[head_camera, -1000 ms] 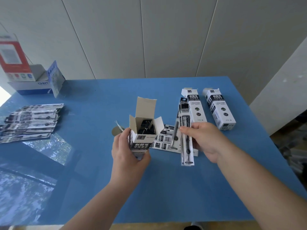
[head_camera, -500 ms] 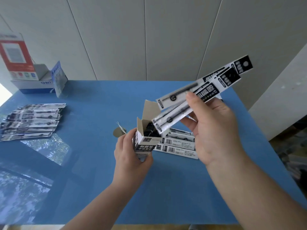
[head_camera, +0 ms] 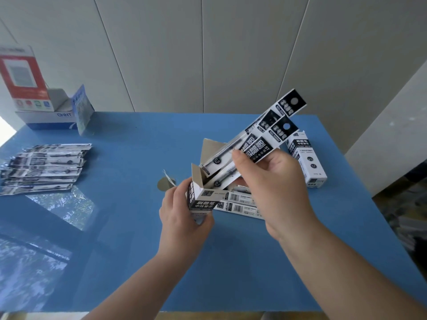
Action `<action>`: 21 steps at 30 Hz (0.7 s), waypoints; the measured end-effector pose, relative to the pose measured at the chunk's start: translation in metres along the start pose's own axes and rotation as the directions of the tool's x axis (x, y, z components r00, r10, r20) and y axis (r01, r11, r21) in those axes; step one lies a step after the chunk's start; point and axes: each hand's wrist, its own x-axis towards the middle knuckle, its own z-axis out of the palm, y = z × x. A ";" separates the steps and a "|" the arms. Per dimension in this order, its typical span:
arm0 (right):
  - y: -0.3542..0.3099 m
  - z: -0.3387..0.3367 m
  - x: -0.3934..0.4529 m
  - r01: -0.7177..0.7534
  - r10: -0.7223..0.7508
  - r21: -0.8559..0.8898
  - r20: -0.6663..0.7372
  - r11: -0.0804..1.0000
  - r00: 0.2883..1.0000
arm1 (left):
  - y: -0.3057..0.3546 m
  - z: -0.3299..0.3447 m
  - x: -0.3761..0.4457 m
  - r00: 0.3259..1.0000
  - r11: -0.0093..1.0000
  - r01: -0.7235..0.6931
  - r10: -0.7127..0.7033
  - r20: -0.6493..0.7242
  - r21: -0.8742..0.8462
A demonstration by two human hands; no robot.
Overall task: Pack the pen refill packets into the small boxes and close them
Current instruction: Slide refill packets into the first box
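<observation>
Left hand: the left hand (head_camera: 182,211) is curled round the small box (head_camera: 203,199) and holds it up off the worktop (head_camera: 129,227).
Small box: it is white and black, and its top flaps stand open. It tilts a little toward the right hand.
Right hand: the right hand (head_camera: 272,181) pinches a few refill packets (head_camera: 254,142) between thumb and fingers.
Refill packets in the hand: they are long and thin and slant up to the right. Their low ends are at the mouth of the small box, and their top ends stick up high.
Packets under the hands: more packets (head_camera: 240,204) lie flat on the worktop, just behind the small box.
Packet pile: a pile of packets (head_camera: 44,167) lies far to the left, well apart from the hands.
Closed box: another box (head_camera: 307,162) lies flat on the right, near the right hand.
Round paper bit: a small paper bit (head_camera: 165,182) lies just beside the left hand.
Red and blue box: a big open box (head_camera: 34,95) sits in the far left corner.
</observation>
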 end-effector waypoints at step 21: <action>-0.028 -0.013 0.015 0.121 -0.058 -0.432 0.155 0.894 0.986 | 0.001 0.002 0.001 0.999 1.000 0.021 -0.022 -0.023 -0.016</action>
